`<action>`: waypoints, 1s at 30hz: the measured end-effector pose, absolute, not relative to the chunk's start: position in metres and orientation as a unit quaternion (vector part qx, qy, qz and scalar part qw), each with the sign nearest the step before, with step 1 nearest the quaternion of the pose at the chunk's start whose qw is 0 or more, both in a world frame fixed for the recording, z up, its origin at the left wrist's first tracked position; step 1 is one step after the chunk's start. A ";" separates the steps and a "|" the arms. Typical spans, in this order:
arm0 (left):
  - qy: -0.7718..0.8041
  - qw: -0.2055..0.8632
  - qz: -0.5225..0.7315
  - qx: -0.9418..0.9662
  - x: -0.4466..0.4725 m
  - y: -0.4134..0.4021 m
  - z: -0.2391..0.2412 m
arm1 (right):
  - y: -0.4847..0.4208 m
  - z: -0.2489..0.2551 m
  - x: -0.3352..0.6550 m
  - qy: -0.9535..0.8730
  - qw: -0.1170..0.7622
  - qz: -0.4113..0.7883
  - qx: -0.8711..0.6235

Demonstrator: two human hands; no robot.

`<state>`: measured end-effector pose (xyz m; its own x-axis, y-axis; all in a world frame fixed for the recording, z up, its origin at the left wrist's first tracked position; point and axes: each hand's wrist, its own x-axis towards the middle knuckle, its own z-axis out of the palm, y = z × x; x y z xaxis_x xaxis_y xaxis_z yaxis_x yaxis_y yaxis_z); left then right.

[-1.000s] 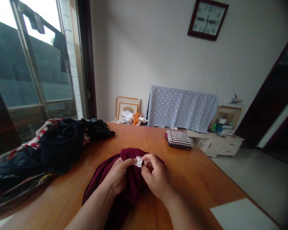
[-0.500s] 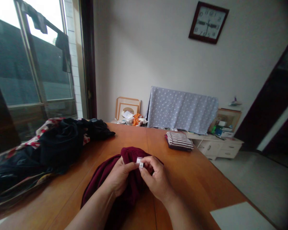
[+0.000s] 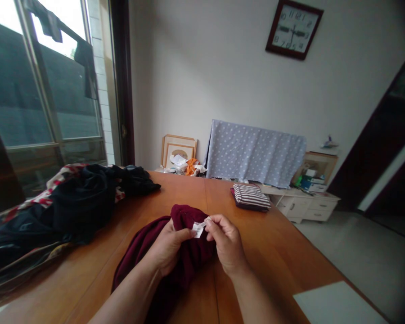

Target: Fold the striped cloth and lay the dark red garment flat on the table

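A dark red garment lies bunched on the wooden table right in front of me. My left hand is closed around a raised fold of it. My right hand pinches the small white label sewn to that fold, between thumb and forefinger. The label sticks out between the two hands, slightly tilted.
A heap of dark and patterned clothes covers the table's left side. A folded striped garment lies at the far right of the table. A white sheet sits at the near right corner. Behind the table are a dotted cloth and a low white cabinet.
My right hand has shifted a little right and pulled the label outward, so it now stands out flatter between my fingers. The left hand keeps its hold on the fold.
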<state>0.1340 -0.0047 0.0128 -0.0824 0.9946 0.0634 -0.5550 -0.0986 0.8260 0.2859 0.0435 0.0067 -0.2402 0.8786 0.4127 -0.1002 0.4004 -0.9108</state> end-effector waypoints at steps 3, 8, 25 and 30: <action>0.325 0.594 0.654 0.336 0.134 -0.006 0.013 | 0.044 0.006 0.285 -0.609 0.544 0.490 -0.306; 0.326 0.609 0.641 0.335 0.134 -0.007 0.015 | 0.045 0.005 0.283 -0.576 0.548 0.518 -0.317; 0.317 0.626 0.631 0.331 0.133 -0.008 0.015 | 0.047 0.005 0.284 -0.558 0.544 0.541 -0.316; 0.320 0.627 0.630 0.329 0.133 -0.009 0.016 | 0.048 0.004 0.284 -0.556 0.548 0.541 -0.314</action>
<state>0.1332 -0.0085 0.0157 0.0020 0.9999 0.0132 -0.5783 -0.0096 0.8158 0.2844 0.0477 0.0041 -0.2029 0.9414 0.2696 -0.2442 0.2180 -0.9449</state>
